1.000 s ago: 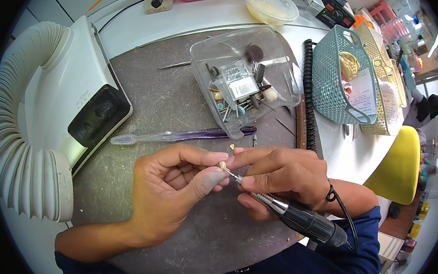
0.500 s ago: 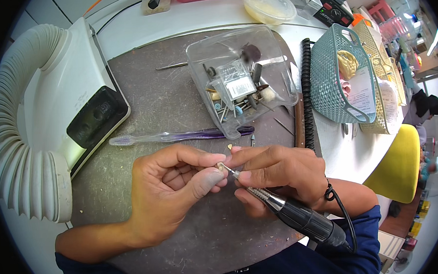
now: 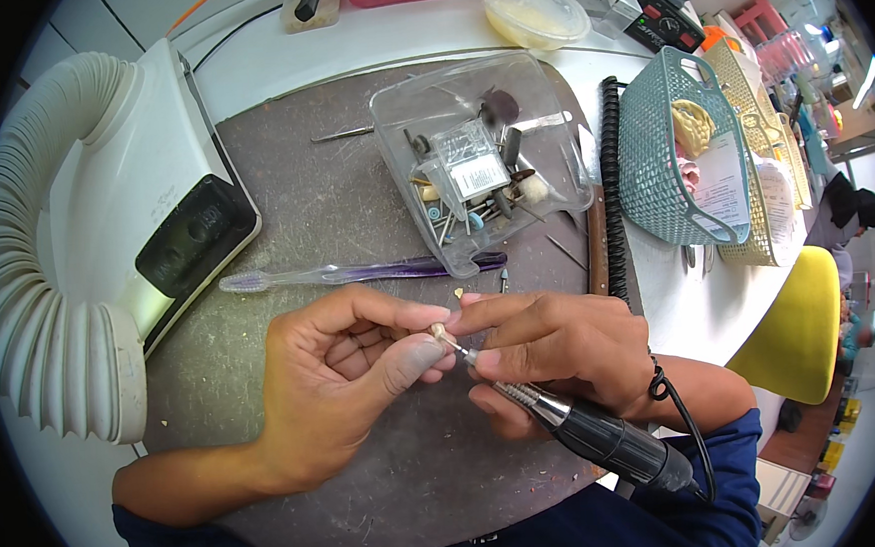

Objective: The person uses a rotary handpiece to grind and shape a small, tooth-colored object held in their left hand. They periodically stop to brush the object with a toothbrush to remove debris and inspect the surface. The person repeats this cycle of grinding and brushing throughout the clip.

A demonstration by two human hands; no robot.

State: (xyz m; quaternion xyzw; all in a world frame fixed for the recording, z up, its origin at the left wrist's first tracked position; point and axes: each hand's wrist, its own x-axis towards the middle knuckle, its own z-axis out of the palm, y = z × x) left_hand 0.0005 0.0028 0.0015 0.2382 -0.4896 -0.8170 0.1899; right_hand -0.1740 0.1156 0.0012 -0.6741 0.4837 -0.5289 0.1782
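Between thumb and fingertips, my left hand point(image 3: 349, 379) pinches a small cream-coloured piece that looks like a dental crown point(image 3: 439, 331). My right hand point(image 3: 563, 356) grips a black and silver rotary handpiece point(image 3: 608, 439) like a pen, its cord looped at the wrist. The thin bit point(image 3: 452, 344) of the handpiece points at the crown and appears to touch it. Just beyond my fingers lie a clear and purple toothbrush point(image 3: 357, 272) and a small yellowish fragment point(image 3: 459, 292).
A clear plastic box point(image 3: 402, 185) of burs and polishing wheels stands beyond my hands. On the left is a white unit point(image 3: 173, 119) with a ribbed hose point(image 3: 63, 367). To the right are a coiled black cord point(image 3: 614, 192), a teal basket point(image 3: 652, 170) and a lidded tub point(image 3: 532, 12).
The crown has turned slightly in my left fingertips, and the bit has shifted a little at its lower right. Otherwise both hands stay in nearly the same place.
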